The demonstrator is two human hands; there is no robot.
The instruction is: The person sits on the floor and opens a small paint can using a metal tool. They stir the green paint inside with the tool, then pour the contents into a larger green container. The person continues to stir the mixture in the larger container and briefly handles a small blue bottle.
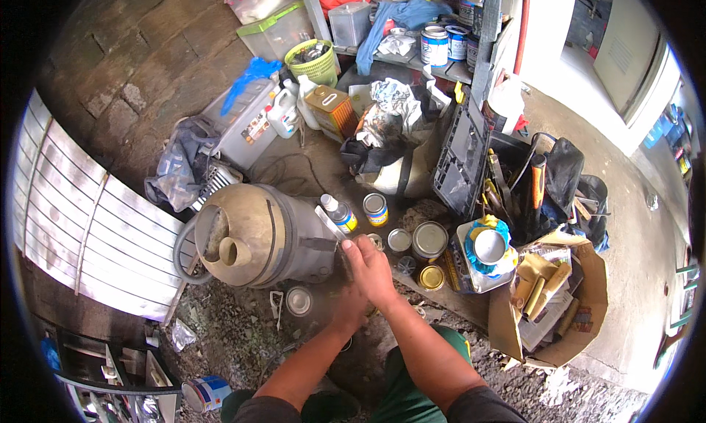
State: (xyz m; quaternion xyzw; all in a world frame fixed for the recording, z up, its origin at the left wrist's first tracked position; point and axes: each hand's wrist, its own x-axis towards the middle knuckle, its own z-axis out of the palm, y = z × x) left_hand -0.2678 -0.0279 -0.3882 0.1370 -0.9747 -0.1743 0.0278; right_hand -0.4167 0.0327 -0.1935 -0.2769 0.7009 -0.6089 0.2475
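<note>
My right hand point(371, 272) is closed around a pale flat stick point(329, 223), which points up and to the left past the thumb. My left hand point(351, 305) is just below the right one, close to or touching it. Motion smears its fingers, and the right hand partly hides them. Beyond the hands stand a white-capped bottle point(340, 214) and a small blue and yellow can point(376, 210). Just right of my hands are a large round tin point(430, 240), a smaller lidded tin point(399, 240) and a gold-topped tin point(431, 278).
A dusty drum-shaped vacuum point(254, 235) lies left of my hands. A round lid point(299, 301) rests on rubble below it. To the right are a cardboard box point(548, 301) of scraps and a black tool case point(462, 154). Paint cans point(434, 46) fill a shelf behind.
</note>
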